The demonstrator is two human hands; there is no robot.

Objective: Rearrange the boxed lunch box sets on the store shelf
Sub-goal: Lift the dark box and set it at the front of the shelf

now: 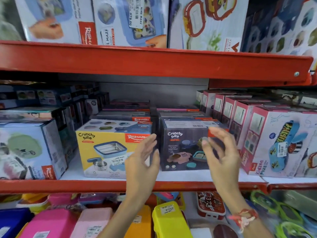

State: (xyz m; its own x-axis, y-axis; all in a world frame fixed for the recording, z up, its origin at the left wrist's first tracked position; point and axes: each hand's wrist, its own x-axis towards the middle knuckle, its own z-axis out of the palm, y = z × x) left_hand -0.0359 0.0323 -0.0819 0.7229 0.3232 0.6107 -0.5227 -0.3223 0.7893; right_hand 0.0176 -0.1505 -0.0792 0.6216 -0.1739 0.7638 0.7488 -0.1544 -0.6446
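Observation:
A dark grey Crunchy Bite lunch box set (181,143) stands at the front of the middle shelf. Touching its left side is a yellow Crunchy Bite box (104,152). More boxes of the same brand are stacked behind both. My left hand (144,162) is raised in front of the seam between the two boxes, fingers spread, holding nothing. My right hand (221,155) hovers before the grey box's right edge, fingers apart and curled, holding nothing. A red thread is tied around the right wrist.
Pink Kidzee Plus boxes (267,143) line the right of the shelf; light blue boxes (29,150) stand at the left. A red shelf lip (85,185) runs along the front. Larger boxes fill the upper shelf (154,62). Loose coloured plastic lunch boxes (168,219) lie below.

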